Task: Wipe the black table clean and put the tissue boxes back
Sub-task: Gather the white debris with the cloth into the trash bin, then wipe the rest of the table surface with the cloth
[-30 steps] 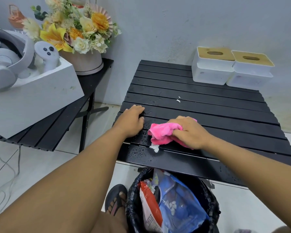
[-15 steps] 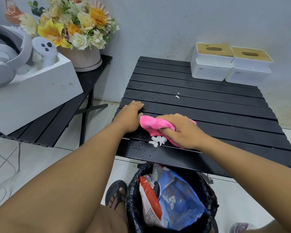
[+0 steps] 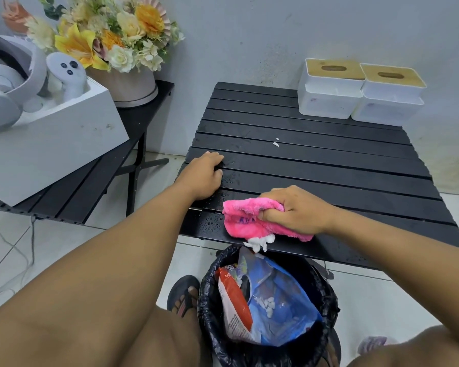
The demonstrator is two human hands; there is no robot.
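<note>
Right hand [image 3: 297, 210], clenched on pink cloth [image 3: 247, 221], has dragged white crumbs [image 3: 260, 241] to black table [image 3: 329, 165] near edge above bin [image 3: 268, 308]; left hand [image 3: 204, 176] flat, empty; tissue boxes [image 3: 361, 91] far corner; sweep nearly complete.

Grey-white wall [image 3: 249, 35] beyond hands, speckled and stained. Pale tiled floor [image 3: 64, 242] below, loose cables on it. Second slatted table [image 3: 90, 181] left of hands. Even lighting.

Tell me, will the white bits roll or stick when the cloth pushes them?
The bits look soft and clumped, so probably won't roll. Water drops on the table may make them stick. At the edge, they'll likely drop into the bin.
</note>
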